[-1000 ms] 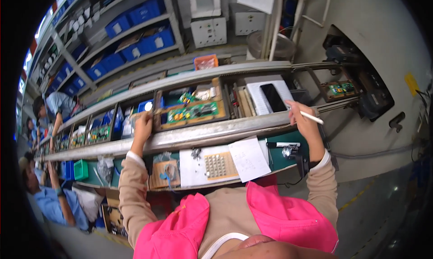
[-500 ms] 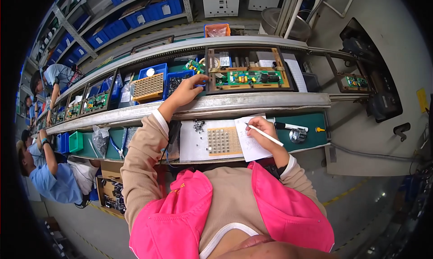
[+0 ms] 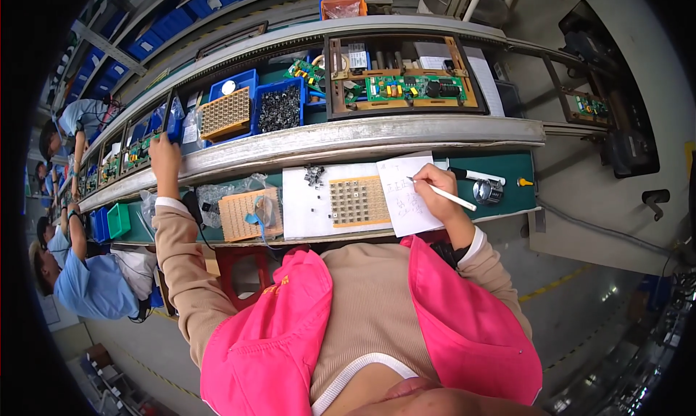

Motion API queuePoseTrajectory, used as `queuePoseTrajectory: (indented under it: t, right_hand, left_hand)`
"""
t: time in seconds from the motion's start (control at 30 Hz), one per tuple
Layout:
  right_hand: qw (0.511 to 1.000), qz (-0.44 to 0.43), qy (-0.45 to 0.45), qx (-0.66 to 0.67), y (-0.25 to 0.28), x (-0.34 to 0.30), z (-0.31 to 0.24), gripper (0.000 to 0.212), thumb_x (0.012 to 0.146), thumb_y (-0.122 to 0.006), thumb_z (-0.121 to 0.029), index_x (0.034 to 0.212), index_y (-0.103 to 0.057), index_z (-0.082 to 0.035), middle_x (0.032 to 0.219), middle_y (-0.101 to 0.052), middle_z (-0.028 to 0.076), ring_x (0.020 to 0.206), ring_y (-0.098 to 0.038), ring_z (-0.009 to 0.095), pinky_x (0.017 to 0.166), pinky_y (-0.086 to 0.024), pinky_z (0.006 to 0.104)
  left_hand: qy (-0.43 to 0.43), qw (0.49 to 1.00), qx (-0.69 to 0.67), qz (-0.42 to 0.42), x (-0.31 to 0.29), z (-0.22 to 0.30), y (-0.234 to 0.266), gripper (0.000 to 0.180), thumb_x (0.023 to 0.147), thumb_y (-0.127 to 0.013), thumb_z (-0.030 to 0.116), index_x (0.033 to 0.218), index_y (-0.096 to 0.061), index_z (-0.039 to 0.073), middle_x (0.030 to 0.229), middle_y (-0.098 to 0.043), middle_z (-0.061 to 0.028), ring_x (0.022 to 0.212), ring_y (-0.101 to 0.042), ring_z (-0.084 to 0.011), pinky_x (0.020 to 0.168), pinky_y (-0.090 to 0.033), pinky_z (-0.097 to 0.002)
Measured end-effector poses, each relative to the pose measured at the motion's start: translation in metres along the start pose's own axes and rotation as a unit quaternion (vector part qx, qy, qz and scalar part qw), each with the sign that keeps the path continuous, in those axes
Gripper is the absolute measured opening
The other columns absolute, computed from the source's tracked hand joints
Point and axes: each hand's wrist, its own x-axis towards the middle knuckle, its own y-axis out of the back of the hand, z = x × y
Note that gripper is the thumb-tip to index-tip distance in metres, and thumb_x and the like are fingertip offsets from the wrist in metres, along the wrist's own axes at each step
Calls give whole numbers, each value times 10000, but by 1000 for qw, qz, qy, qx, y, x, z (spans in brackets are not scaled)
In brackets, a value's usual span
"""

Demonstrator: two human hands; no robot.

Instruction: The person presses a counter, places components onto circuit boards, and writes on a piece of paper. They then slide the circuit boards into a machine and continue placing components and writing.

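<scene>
My left hand (image 3: 165,159) reaches left over the metal rail. Its fingers are closed at the near right corner of a dark carrier frame (image 3: 170,110), which holds a green circuit board (image 3: 138,153). In my right hand (image 3: 439,191) is a white pen (image 3: 458,200), its tip at a white paper (image 3: 401,211) with handwritten marks. That paper overlaps the right end of a tan perforated tray (image 3: 360,201) with small parts in many of its cells. Loose small dark parts (image 3: 314,175) lie on the white sheet (image 3: 296,206) beside the tray.
A larger carrier frame (image 3: 335,110) with a green board (image 3: 413,88) sits across the rails ahead. Blue bins (image 3: 281,106) hold small black parts. A second perforated tray (image 3: 235,224), a marker (image 3: 484,177) and a clear roll (image 3: 488,191) lie on the bench. Co-workers (image 3: 90,282) are at far left.
My left hand has left the larger carrier frame and moved left to another frame's corner. The pen remains in my right hand over the paper. The view has shifted, uncovering the second tray.
</scene>
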Motion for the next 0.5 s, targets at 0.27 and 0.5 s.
queuePoseTrajectory:
  t: [0.27, 0.5]
  right_hand:
    - [998, 0, -10, -62, -5, 1, 0, 39, 744, -568, -24, 728, -555, 9, 645, -584, 159, 571, -604, 254, 529, -453, 326]
    - [995, -15, 25, -96, -12, 15, -7, 43, 752, -569, -38, 760, -550, -1, 683, -589, 171, 626, -612, 325, 555, -466, 355]
  left_hand:
    - [85, 993, 85, -5, -15, -23, -16, 360, 793, -544, 180, 1128, -575, 53, 1069, -560, -236, 965, -548, -406, 827, -459, -488]
    - [146, 987, 56, -31, -16, -34, -27, 376, 801, -527, 187, 1144, -564, 40, 1086, -555, -227, 989, -539, -395, 836, -452, -489]
